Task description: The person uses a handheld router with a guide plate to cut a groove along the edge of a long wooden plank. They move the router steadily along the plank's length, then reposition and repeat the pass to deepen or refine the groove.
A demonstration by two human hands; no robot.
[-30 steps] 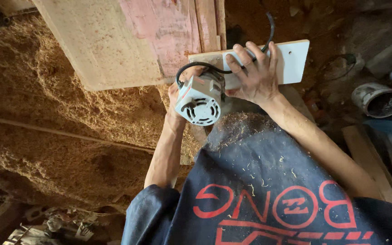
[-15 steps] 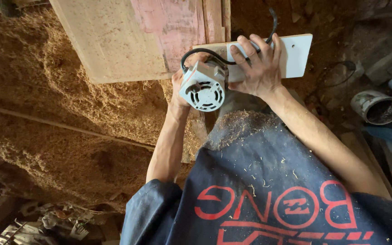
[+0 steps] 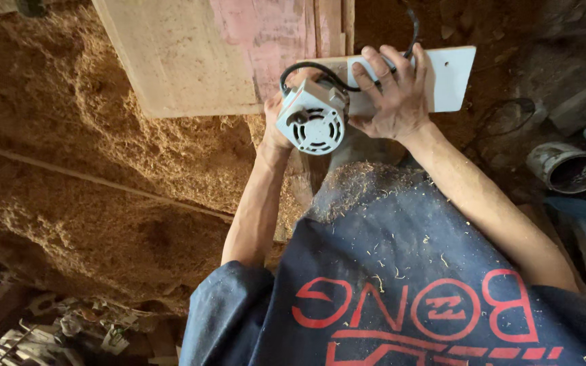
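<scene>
We've got our left hand (image 3: 276, 125) wrapped round the router (image 3: 312, 120), right hand (image 3: 388, 95) fingers spread flat on the white board (image 3: 452, 78).

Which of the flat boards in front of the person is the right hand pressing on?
The small white board: the right hand lies on it. The wide pale board and pinkish board sit untouched farther left.

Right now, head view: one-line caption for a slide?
Left hand grips a grey power tool while the right hand presses a white board, sawdust all around.
</scene>
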